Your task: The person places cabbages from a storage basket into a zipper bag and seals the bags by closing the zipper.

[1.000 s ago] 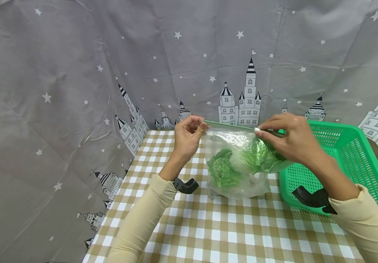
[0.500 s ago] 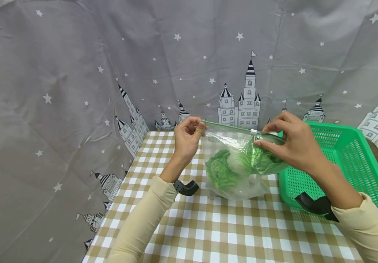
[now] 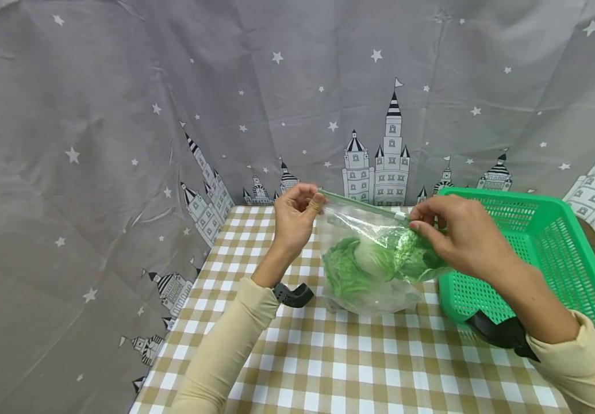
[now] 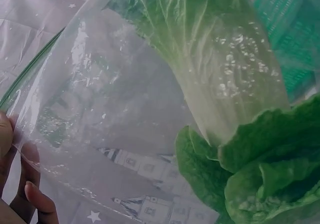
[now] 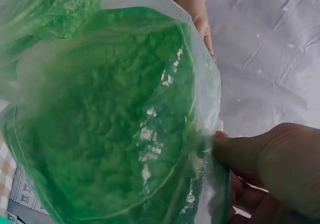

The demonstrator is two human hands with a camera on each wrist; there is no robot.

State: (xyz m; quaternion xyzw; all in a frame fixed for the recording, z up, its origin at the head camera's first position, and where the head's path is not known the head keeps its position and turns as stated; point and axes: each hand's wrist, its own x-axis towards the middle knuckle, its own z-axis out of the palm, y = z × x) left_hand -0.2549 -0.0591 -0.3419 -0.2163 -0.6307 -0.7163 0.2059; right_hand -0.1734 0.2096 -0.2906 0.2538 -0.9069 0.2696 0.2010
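Fingers of the left hand point(image 3: 294, 217) are pinching one end of the bag point(image 3: 369, 259), and the right hand point(image 3: 457, 233) is pinching its slider point(image 3: 399, 217). Cabbage point(image 3: 375, 261) is sitting inside, near the tabletop's point(image 3: 328, 356) far edge. Keeping the top pulled tight should help the slider glide.

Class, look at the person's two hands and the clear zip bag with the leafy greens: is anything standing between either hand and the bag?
Nothing visible does. The left hand pinches the zip bag at its top left corner, and the right hand pinches the top edge beside the white slider. Both already touch the plastic directly.
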